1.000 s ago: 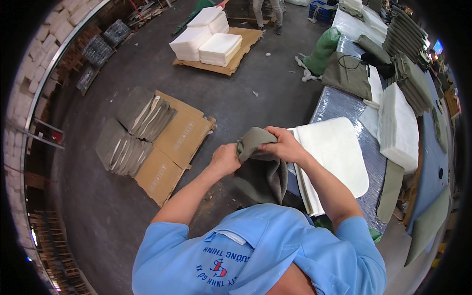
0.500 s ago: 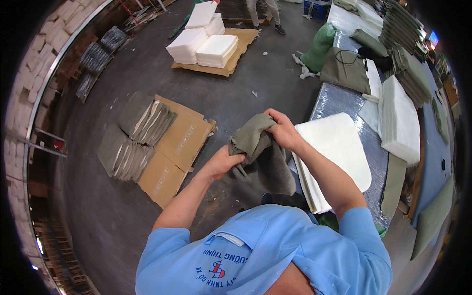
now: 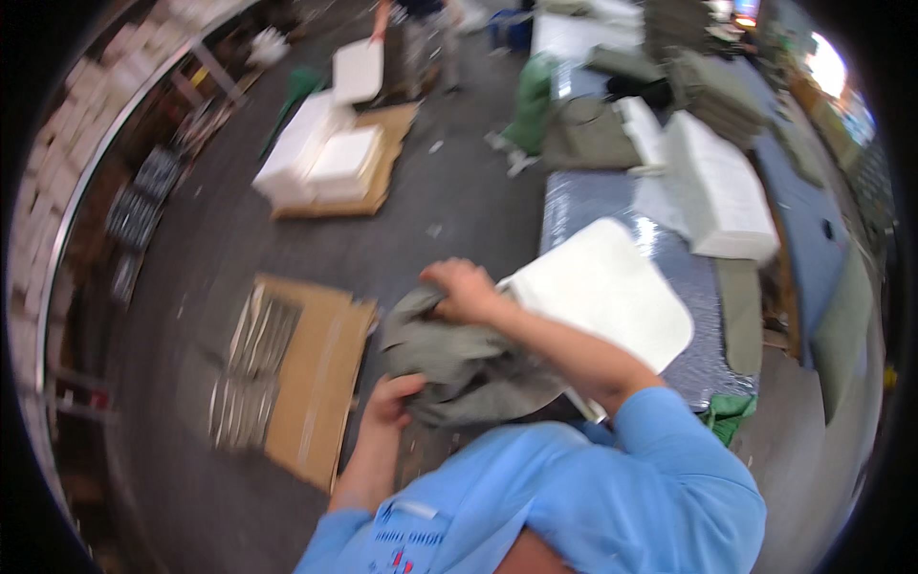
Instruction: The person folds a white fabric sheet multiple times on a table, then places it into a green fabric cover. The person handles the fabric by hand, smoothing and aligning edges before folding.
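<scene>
I hold a crumpled grey-green fabric cover (image 3: 454,359) between both hands, in front of my chest. My left hand (image 3: 390,400) grips its lower left edge. My right hand (image 3: 464,290) grips its upper part, at the corner of a white foam pad (image 3: 612,297). The pad lies flat on a grey speckled table (image 3: 574,206) to my right, its near edge overhanging the table. The picture is motion-blurred.
A flattened cardboard sheet (image 3: 316,383) with stacks of grey pieces (image 3: 253,354) lies on the floor at left. Farther off, white foam blocks (image 3: 320,158) sit on a pallet. On the table stand a white pad stack (image 3: 722,196) and folded green covers (image 3: 588,134). A person (image 3: 421,38) stands far back.
My right hand moved right and down onto the pad's corner with the fabric. My left hand dropped lower along the cover. The view swung, bringing more of the table in.
</scene>
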`<state>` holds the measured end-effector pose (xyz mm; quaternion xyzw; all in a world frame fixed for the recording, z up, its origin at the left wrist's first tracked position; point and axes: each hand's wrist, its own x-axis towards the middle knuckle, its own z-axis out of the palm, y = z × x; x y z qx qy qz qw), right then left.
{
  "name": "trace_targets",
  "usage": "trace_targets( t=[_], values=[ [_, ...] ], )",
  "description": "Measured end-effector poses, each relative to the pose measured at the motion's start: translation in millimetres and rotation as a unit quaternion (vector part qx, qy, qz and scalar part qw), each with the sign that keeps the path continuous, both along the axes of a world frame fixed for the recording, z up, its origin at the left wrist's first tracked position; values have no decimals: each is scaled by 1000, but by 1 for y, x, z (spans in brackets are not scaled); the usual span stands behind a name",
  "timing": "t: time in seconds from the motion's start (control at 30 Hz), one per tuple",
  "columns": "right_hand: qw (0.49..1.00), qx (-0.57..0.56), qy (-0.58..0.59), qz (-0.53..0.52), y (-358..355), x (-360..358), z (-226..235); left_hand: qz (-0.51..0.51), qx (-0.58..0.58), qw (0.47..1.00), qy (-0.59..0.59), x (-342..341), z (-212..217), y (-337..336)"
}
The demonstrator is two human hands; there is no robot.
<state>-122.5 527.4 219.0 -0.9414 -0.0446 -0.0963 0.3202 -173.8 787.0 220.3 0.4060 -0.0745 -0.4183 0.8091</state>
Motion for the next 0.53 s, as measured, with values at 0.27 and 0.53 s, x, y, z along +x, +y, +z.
trace_targets(
  t=[0.27,0.53],
  values=[
    [957,236,-144,84,51,-81,91,171,-169,969,-53,36,24,-22],
    [929,132,-317,139,8,-68,147,-41,-144,903,-403,53,64,-35]
  ],
)
